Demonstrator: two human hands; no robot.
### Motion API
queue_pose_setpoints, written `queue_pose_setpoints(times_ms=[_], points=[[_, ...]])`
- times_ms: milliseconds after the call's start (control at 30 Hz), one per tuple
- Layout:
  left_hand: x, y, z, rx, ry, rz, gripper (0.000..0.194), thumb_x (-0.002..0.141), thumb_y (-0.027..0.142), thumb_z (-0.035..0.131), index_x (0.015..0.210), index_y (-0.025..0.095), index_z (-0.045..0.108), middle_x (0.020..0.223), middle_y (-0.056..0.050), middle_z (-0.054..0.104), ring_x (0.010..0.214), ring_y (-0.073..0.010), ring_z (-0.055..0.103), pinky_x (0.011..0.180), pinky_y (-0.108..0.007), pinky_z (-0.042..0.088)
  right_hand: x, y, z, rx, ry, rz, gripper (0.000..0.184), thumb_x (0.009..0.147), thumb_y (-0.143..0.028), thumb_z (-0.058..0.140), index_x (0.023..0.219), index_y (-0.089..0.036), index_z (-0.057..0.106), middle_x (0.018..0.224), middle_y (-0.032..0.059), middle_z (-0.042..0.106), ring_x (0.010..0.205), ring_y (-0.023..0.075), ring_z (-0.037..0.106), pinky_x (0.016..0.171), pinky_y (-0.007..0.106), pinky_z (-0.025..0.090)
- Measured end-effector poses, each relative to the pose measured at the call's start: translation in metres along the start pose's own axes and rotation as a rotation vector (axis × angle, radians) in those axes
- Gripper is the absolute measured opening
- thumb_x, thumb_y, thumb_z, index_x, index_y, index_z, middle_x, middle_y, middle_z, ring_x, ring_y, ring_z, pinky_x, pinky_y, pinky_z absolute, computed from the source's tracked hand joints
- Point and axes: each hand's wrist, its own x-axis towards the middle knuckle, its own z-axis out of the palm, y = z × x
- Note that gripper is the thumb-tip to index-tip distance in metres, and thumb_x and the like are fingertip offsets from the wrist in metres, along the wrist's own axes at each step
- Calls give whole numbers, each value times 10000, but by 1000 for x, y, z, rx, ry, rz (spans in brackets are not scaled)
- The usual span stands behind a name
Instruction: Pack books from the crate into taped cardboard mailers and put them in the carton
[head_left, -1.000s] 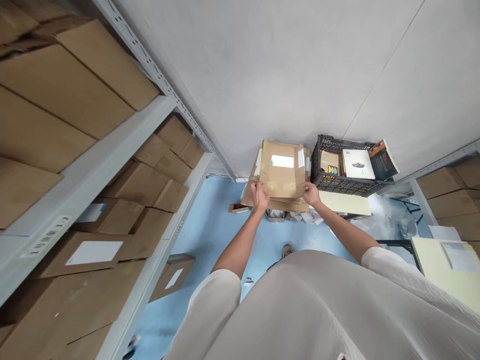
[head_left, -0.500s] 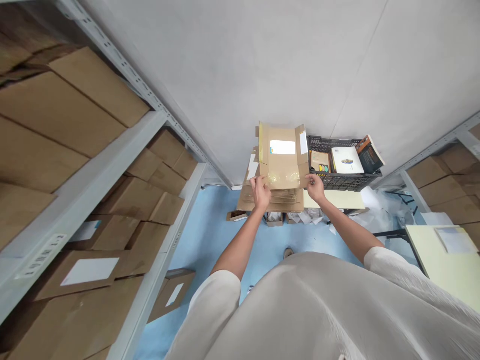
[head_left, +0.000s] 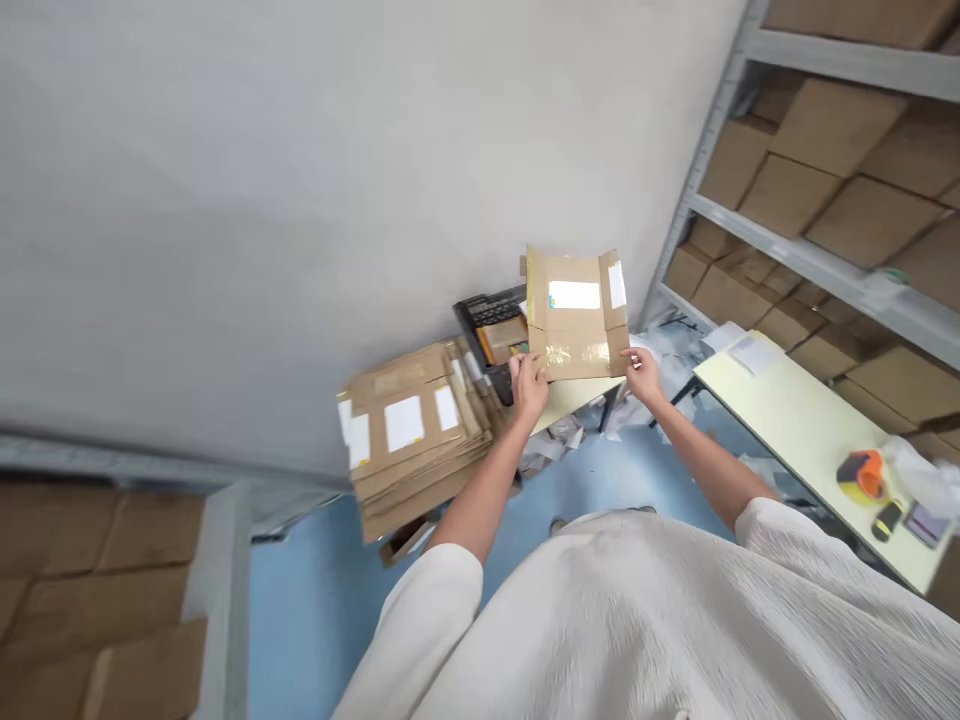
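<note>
Cardboard sags, so we should hold our carton (head_left: 574,328) level, left hand (head_left: 529,390) and right hand (head_left: 643,377) pinching its near corners.

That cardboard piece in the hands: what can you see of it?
A brown, opened-out cardboard piece, creased into flaps, with two white labels and shiny tape near its lower edge. The left hand and right hand hold its lower corners. It looks raised, partly hiding the black crate.

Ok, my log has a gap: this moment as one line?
left grip: unfolded cardboard, near-left corner; right grip: near-right corner; black crate: partly hidden
</note>
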Motion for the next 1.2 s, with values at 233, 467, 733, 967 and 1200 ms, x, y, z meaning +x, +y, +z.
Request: queue_pose_setpoints(times_ms=[233, 467, 733, 967, 1200], points=[[7, 100, 145, -104, -268, 150, 390, 923, 101, 617, 1284, 237, 674, 1298, -119, 557, 1333, -278, 610, 1249, -426, 488, -8, 95, -143, -72, 248, 220, 406, 702, -179, 552, 1046, -195, 768, 1188, 118, 669, 899, 239, 600, 939, 417, 577], [-23, 174, 285, -193, -478, 209, 394, 888, 76, 630, 1244, 239, 680, 1294, -113, 561, 1306, -270, 628, 1223, -411, 516, -47, 179, -261, -129, 378, 429, 334, 739, -188, 580, 1019, -215, 760, 1175, 92, 671, 912, 227, 625, 972, 414, 593], [-55, 223, 399, -261, -724, 287, 406, 801, 25, 681, 1128, 265, 695, 1208, -83, 600, 1227, -287, 659, 1181, -462, 539, -105, 242, -335, -154, 476, 690, 314, 705, -155, 608, 972, -212, 763, 1107, 70, 716, 894, 214, 652, 974, 413, 608], [-55, 252, 476, -225, -868, 290, 401, 774, -33, 669, 1045, 262, 662, 1167, -53, 593, 1175, -244, 675, 1174, -430, 539, -124, 275, -350, -187, 523, 849, 324, 644, -148, 614, 917, -201, 781, 1057, 78, 759, 941, 247, 700, 964, 392, 608], [-23, 266, 545, -135, -1022, 379, 384, 806, -10, 678, 1055, 278, 639, 1195, -48, 612, 1134, -239, 687, 1085, -412, 581, -101, 300, -343, -217, 608, 941, 354, 626, -144, 613, 926, -209, 790, 984, 55, 765, 936, 239, 702, 944, 353, 601]])
